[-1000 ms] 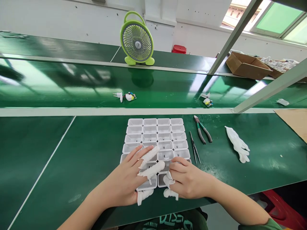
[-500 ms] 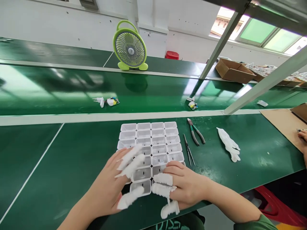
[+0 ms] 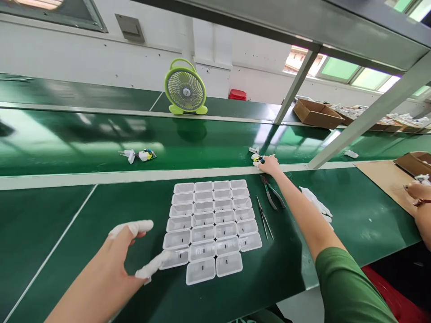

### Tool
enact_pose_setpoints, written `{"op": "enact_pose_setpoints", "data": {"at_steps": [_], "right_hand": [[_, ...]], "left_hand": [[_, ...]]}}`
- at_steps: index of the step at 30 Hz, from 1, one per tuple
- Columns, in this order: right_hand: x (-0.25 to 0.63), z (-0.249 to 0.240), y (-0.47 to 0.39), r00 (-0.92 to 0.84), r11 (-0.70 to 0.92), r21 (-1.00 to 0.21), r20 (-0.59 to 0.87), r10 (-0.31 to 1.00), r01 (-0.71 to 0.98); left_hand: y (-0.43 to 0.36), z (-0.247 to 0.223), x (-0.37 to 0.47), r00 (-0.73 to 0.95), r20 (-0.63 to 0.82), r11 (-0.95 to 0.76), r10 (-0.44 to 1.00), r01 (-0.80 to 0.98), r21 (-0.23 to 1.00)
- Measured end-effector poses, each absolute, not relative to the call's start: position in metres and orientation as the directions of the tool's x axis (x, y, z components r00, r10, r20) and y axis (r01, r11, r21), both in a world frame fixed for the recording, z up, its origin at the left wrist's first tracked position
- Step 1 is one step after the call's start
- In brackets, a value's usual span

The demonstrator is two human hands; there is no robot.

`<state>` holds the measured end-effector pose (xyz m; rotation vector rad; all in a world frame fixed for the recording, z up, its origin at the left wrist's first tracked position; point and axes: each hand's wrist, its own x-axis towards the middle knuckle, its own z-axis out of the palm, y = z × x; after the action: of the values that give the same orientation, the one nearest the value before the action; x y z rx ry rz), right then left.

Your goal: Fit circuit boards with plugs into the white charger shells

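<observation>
My right hand reaches across to the green belt, its white-covered fingertips closed at a small circuit board with yellow and white parts. Beside that board lies a white plug piece. Some fingers of this hand are hidden. My left hand hovers left of the trays, thumb and fingers apart, holding nothing; white finger cots cover its thumb and fingertips. Rows of small white plastic trays stand close together on the green table, many with a small dark mark or slot inside.
Pliers and tweezers lie right of the trays, near a white glove. Another board with a plug rests on the belt. A slanted metal post rises at right. A co-worker's hand is at the right edge.
My right hand has left the front trays and stretched forward to the board on the belt. My left hand has drawn back leftward off the trays. The view has tilted upward.
</observation>
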<state>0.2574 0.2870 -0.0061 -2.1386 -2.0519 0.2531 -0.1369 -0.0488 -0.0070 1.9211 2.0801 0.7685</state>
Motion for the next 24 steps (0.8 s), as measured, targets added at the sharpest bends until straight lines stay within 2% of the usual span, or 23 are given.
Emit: {"op": "enact_pose_setpoints", "data": {"at_steps": [4,9,12,16,18,21,24], "right_hand": [[0.246,-0.013,0.291,-0.029,0.033,-0.156,0.027,0.999,0.987],[0.237,0.003,0.287,-0.274,0.268,-0.120,-0.038,0.961,0.956],[0.225,0.014,0.285,-0.372,0.357,-0.115,-0.147,0.917,0.927],[0.197,0.024,0.288,-0.397,0.386,-0.098,-0.276,0.875,0.917],[0.179,0.025,0.291,-0.383,0.377,-0.079,-0.300,0.874,0.923],[0.154,0.024,0.295,-0.359,0.361,-0.051,-0.289,0.887,0.931],[0.135,0.022,0.297,-0.356,0.351,-0.070,-0.286,0.890,0.934]], "left_hand": [[-0.084,-0.032,-0.138,0.036,0.328,-0.179,0.944,0.891,0.417],[-0.108,-0.049,-0.112,-0.101,0.303,-0.069,0.948,0.862,0.503],[-0.105,-0.052,-0.104,-0.084,0.339,-0.097,0.937,0.870,0.484],[-0.094,-0.048,-0.098,0.006,0.475,-0.211,0.880,0.901,0.380],[-0.093,-0.043,-0.095,0.031,0.482,-0.225,0.876,0.909,0.351],[-0.096,-0.037,-0.087,0.012,0.439,-0.203,0.899,0.898,0.391],[-0.100,-0.036,-0.076,-0.112,0.404,-0.103,0.908,0.875,0.472]]}}
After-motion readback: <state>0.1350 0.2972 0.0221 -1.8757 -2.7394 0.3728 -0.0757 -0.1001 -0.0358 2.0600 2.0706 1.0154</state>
